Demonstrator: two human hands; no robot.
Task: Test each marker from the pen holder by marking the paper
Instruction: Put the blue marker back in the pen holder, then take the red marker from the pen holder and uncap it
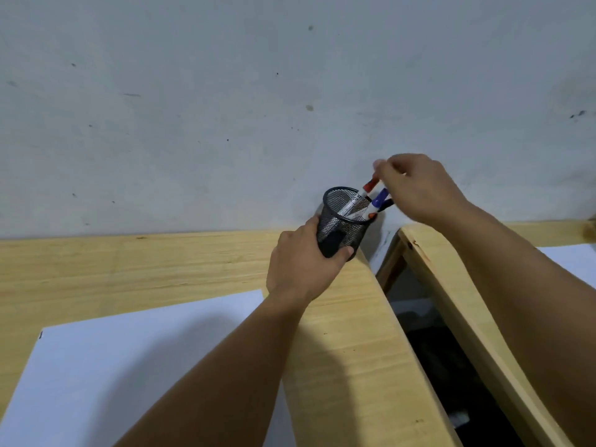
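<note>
The black wire-mesh pen holder (342, 221) stands tilted at the far right corner of the pale wooden counter (145, 262), close to the wall, with several markers leaning toward its right rim. A red-capped marker (361, 196) with a white barrel sticks up highest; there is printing on the barrel, but it is too small and blurred to read. Just beside it leans a blue-capped marker (378, 199), and a black-capped one (386, 205) pokes out over the rim behind it; a small orange-red tip (469, 215) shows at the rim below them. The left hand (304, 262) wraps the holder's lower body, fingers (343, 252) curled round the mesh and thumb behind. The right hand (419, 188) reaches in from above, its fingertips (380, 166) pinched narrow on the top of the red-capped marker. A large white sheet of paper (113, 359) lies flat on the counter nearer the person, unmarked apart from a tiny dark speck at its left edge. To the right, across a dark gap, sits a second wooden counter (451, 301) carrying another white sheet (571, 259). The grey wall (258, 91) behind is scuffed and spotted.
</note>
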